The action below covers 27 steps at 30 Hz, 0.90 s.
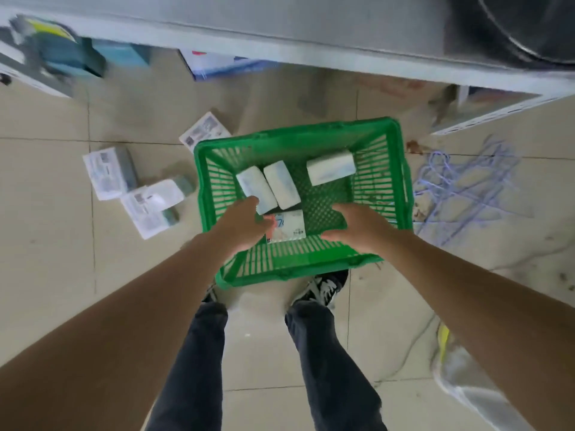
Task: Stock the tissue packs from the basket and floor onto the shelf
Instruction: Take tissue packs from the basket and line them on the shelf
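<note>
Green plastic basket [385,188] on the floor [62,119] holds four tissue packs [281,188]; more lie left. Both hands, left hand [241,227] and right hand [357,230], hover with loose fingers, holding nothing. Packs look light, soft, slippery; better grip the long sides.

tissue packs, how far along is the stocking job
Done: nothing that can be confirmed; the shelf edge is blurred. In hand: nothing held yet. The left hand and right hand reach open into the green basket, the left by a white pack. Left: four packs in the basket, including the printed pack, and several floor packs to its left.
</note>
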{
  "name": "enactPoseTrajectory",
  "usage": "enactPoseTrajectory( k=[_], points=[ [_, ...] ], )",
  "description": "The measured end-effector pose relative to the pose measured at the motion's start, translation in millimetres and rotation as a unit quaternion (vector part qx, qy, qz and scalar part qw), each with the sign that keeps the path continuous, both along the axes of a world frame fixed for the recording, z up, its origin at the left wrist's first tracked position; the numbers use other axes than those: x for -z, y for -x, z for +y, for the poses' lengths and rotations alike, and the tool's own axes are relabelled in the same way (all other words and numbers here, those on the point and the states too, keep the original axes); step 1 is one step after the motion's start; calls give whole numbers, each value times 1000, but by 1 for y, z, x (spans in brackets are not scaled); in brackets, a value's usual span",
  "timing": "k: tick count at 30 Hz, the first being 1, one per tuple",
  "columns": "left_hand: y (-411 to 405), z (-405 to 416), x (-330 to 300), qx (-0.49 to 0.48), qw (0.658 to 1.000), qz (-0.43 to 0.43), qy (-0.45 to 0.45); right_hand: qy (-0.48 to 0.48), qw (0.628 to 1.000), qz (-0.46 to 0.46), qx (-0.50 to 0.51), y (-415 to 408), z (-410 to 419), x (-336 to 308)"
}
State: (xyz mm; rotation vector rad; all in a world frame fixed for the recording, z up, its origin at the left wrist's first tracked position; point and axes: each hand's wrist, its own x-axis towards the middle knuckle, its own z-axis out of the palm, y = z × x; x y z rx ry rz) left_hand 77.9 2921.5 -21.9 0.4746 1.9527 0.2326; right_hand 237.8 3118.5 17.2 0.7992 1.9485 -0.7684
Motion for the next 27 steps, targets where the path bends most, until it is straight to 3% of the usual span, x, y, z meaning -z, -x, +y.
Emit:
enactPoseTrajectory(
  k=[5,11,19,27],
  points=[
    [-7,13,80,-94,994,47,8,-101,983,62,-140,15,26,72],
    [-7,30,144,-170,984,51,22,-193,945,121,-235,52,57,139],
    [-37,39,177,-327,940,95,-20,-237,913,124,-308,70,66,194],
    [-35,40,181,-409,908,83,-35,-242,904,175,-307,65,72,190]
  ],
)
